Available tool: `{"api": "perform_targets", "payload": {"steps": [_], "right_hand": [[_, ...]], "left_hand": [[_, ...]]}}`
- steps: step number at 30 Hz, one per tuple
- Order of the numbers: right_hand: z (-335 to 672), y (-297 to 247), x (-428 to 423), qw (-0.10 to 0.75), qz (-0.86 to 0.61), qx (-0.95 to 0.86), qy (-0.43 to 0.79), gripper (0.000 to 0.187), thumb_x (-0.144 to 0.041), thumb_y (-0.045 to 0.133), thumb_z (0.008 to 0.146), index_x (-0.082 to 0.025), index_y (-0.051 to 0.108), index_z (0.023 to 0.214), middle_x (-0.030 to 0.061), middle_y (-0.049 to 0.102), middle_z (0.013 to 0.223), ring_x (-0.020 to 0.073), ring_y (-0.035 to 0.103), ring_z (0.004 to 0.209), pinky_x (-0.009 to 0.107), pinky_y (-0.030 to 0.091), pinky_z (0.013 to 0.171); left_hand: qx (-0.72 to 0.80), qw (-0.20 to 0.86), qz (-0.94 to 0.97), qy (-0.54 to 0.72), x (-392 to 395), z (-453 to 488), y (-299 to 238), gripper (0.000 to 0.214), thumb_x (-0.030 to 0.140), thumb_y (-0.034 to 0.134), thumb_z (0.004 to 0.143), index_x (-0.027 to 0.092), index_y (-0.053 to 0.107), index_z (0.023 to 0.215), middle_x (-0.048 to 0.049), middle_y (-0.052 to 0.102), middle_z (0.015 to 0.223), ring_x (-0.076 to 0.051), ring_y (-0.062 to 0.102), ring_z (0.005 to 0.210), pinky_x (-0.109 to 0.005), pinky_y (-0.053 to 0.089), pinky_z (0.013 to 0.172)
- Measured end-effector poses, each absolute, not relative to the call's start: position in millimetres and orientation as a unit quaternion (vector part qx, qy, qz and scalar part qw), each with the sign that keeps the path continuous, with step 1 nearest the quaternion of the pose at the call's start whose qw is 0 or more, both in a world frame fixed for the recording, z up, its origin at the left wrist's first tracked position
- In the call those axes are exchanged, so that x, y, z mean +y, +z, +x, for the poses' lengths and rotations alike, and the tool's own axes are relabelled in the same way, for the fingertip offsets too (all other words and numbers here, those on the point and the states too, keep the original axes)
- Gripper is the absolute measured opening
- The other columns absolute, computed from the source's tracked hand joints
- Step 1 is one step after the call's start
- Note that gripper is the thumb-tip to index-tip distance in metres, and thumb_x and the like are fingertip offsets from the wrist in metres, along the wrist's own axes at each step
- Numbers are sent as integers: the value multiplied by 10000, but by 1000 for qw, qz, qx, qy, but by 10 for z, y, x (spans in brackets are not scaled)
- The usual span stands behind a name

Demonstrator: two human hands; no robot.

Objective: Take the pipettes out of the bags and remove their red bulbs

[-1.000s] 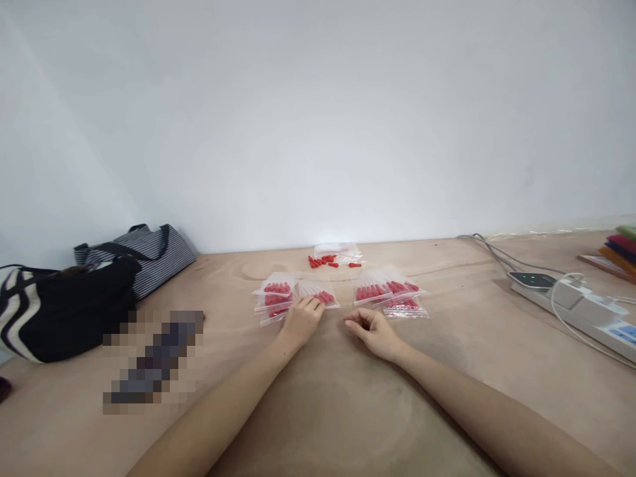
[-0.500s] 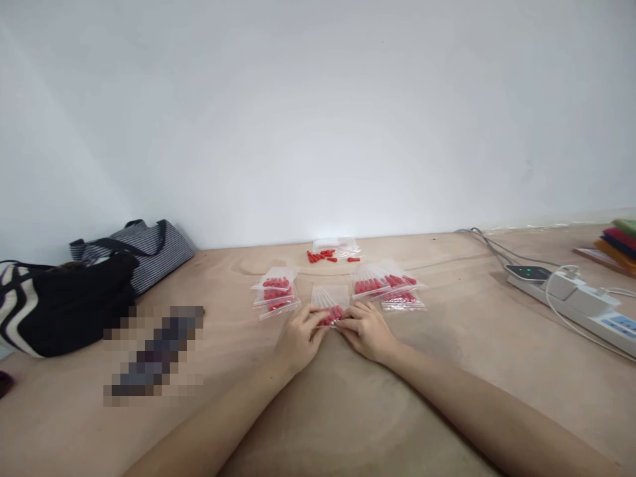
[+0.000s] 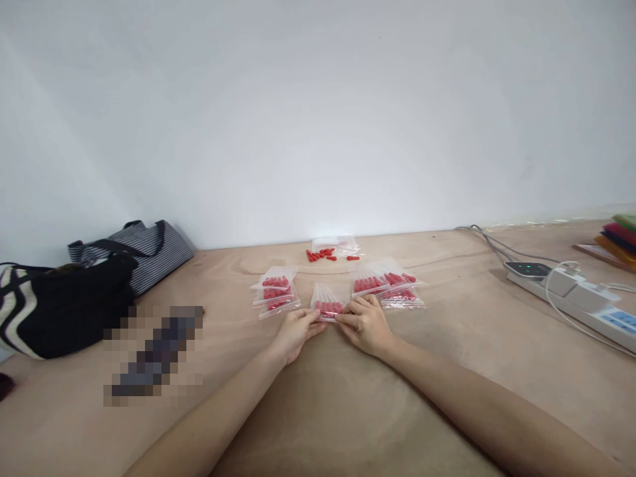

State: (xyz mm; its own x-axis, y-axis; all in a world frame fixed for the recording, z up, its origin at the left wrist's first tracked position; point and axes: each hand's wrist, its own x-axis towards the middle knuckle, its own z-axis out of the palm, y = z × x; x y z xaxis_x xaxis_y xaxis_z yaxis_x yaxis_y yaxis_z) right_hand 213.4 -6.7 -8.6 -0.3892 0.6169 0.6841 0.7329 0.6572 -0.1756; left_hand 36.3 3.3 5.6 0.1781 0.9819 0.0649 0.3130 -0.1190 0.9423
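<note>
Between my hands lies a small clear zip bag [image 3: 330,306] with several red-ended, pale-stemmed pieces fanned out inside. My left hand [image 3: 298,329] pinches the bag's near left edge between thumb and fingers. With curled fingers, my right hand [image 3: 366,324] grips the near right edge. To the left sits a stack of filled bags [image 3: 276,291] with red pieces in them. More filled bags [image 3: 388,285] overlap on the right, just past my right hand. Loose red pieces [image 3: 320,254] lie farther back, beside flat clear bags [image 3: 338,244].
A striped bag [image 3: 159,255] and a black bag [image 3: 74,305] stand at the left, near a pixelated dark object [image 3: 156,351]. On the right are a white power strip [image 3: 586,305] with cables, a black device [image 3: 527,269] and coloured folded items [image 3: 619,242]. A white wall [image 3: 318,119] rises behind.
My left hand has shifted back toward the bag's near left edge, uncovering more of the red ends. The pieces inside now sit more evenly side by side. My right hand stays nearly in place.
</note>
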Motion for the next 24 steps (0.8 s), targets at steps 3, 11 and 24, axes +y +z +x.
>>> {"api": "perform_targets", "payload": {"steps": [3, 11, 24], "right_hand": [[2141, -91, -71, 372, -406, -830, -87, 156, -241, 517, 805, -244, 668, 765, 11, 615, 714, 121, 475, 725, 314, 233, 716], [2145, -66, -95, 366, -390, -838, -107, 170, -238, 504, 810, -239, 665, 756, 11, 613, 700, 129, 451, 720, 330, 225, 718], [2053, 17, -131, 340, -407, -848, -16, 197, -284, 508, 809, -236, 656, 689, -8, 603, 647, 115, 431, 699, 318, 201, 711]], "left_hand": [[499, 232, 733, 400, -1, 276, 68, 270, 305, 562, 768, 161, 554, 995, -117, 576, 1074, -239, 531, 983, -454, 418, 853], [247, -158, 912, 286, 18, 229, 96, 194, 138, 432, 841, 182, 621, 858, -20, 648, 823, -160, 537, 803, -321, 397, 768], [283, -117, 901, 306, 47, 250, 29, 235, 192, 448, 850, 180, 602, 673, 3, 611, 653, -126, 502, 650, -291, 373, 701]]}}
